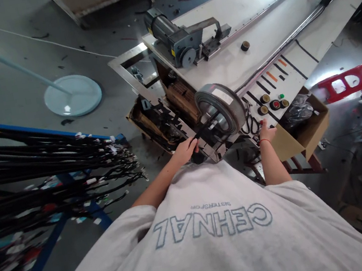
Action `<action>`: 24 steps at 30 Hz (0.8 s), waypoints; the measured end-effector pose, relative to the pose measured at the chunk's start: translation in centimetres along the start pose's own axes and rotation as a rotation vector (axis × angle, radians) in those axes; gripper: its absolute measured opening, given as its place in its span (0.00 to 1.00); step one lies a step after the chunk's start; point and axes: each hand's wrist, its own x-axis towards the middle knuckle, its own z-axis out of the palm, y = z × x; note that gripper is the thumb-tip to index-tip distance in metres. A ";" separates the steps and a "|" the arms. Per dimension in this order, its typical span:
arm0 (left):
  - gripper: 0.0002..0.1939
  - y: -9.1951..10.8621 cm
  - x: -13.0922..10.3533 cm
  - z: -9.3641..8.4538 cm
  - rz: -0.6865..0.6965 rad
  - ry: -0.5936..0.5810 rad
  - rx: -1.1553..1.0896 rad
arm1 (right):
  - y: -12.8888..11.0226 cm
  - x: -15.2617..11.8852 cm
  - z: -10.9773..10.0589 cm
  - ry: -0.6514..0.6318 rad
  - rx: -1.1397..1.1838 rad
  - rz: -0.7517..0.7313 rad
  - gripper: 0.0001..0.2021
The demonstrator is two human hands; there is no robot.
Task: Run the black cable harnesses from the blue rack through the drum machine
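My left hand (186, 150) is closed round a dark cable bundle (202, 129), which runs into the grey ring-shaped drum (221, 109) of a taping machine. At the table's front edge, my right hand (267, 134) has fingers apart, one up beside a small red part and another out to the right. Whether it touches that part, I cannot tell. Black-handled scissors (252, 124) lie just left of this hand. Beyond it are tape rolls (263, 109) and a red button (276, 104). Further dark cable (254, 76) extends from the drum's far side along the table.
A motor unit (163, 27) stands on the long white table (271, 14). Cardboard boxes flank the drum; the right one (315, 131) holds clear plastic. At left, many black harnesses (34, 169) hang over a blue rack. A round white pole base (82, 96) stands on the floor.
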 end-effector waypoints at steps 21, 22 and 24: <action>0.25 1.4 1.5 -0.1 -0.084 -0.055 -0.102 | 0.2 -0.1 -0.1 -0.006 0.026 -0.018 0.33; 0.25 1.5 1.6 0.0 -0.097 -0.051 -0.120 | 0.1 -0.1 -0.1 -0.010 0.019 -0.018 0.33; 0.26 1.9 2.0 0.2 -0.164 -0.021 -0.252 | 0.1 -0.1 -0.1 -0.016 0.003 -0.017 0.34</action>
